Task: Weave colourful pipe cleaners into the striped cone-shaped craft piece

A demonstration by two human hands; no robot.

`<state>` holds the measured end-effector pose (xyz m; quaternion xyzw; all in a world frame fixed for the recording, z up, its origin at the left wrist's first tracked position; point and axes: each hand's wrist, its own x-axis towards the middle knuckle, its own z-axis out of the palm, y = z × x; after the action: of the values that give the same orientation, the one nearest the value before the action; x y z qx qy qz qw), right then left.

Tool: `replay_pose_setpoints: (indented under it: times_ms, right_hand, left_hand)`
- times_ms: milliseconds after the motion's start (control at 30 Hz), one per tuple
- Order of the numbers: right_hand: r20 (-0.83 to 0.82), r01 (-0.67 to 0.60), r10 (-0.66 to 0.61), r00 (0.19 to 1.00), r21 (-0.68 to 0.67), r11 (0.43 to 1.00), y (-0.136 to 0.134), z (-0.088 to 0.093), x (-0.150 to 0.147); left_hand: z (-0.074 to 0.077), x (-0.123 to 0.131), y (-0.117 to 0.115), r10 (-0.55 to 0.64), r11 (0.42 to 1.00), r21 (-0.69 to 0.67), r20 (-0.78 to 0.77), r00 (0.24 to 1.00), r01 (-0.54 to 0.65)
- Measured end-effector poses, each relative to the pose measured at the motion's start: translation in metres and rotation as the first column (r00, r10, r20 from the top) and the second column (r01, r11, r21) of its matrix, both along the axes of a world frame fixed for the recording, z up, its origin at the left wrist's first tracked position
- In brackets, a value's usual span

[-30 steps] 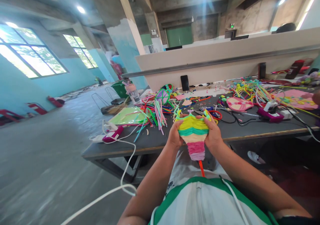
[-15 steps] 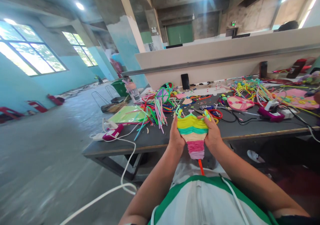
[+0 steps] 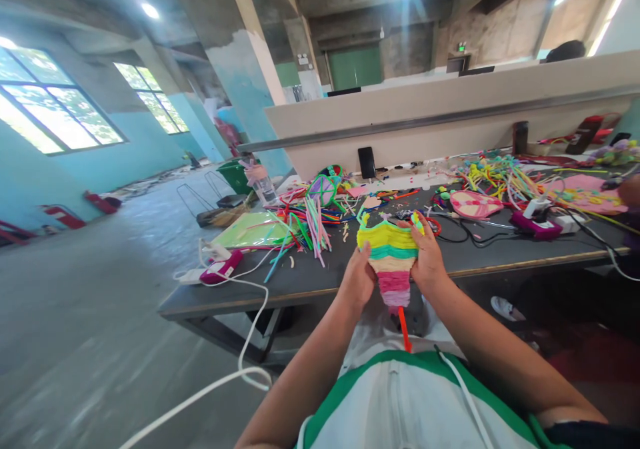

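Observation:
Between my two hands is a striped pipe-cleaner craft piece, banded yellow, teal, cream, dark pink and lilac from its wide top to its narrow bottom. An orange-red stem hangs from its lower end, and small curled bits stick up at its upper corners. My left hand grips the left edge with the thumb on the front face. My right hand holds the right edge near the upper corner, fingers partly behind it. The piece is held above the front edge of the dark table.
Loose pipe cleaners lie in a heap beside a green sheet. A phone leans on the divider. Purple power strips with cables sit at both sides. A pink oval piece lies right; a person's hand shows at the edge.
My left hand has shifted lower on the left edge, its thumb now on the front. My right hand has moved up slightly along the right edge. The view has turned slightly.

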<state>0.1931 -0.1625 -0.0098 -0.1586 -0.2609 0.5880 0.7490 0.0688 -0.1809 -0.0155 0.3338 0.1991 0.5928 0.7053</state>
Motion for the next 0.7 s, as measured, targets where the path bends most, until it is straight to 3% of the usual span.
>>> replay_pose_setpoints:
  times_ms: [100,233,367,467,600,700]
  right_hand:
    - [0.021,0.02,-0.021,1.0,0.021,1.0,0.003,0.001,0.006]
    - [0.101,0.081,-0.076,0.992,-0.043,0.996,0.001,-0.007,0.002]
    - [0.2,0.073,-0.047,0.979,-0.125,0.99,-0.011,-0.02,-0.014]
    - [0.25,0.016,0.014,0.968,-0.119,0.993,-0.026,-0.023,-0.027]
    - [0.246,-0.164,0.163,0.955,-0.016,0.986,-0.046,-0.016,-0.039]
    - [0.15,-0.307,0.3,0.942,0.02,0.952,-0.052,-0.012,-0.044]
  left_hand:
    - [-0.007,-0.001,-0.01,0.024,1.0,-0.002,-0.124,0.992,-0.024]
    - [0.006,-0.012,-0.01,0.26,0.96,0.151,-0.189,0.947,-0.234]
    - [0.024,-0.029,-0.007,0.44,0.881,0.328,-0.301,0.846,-0.342]
    - [0.025,-0.035,-0.011,0.548,0.822,0.435,-0.425,0.721,-0.369]
    - [0.013,-0.029,-0.019,0.696,0.692,0.656,-0.497,0.517,-0.3]
    - [0.004,-0.016,-0.026,0.714,0.66,0.733,-0.542,0.443,-0.166]
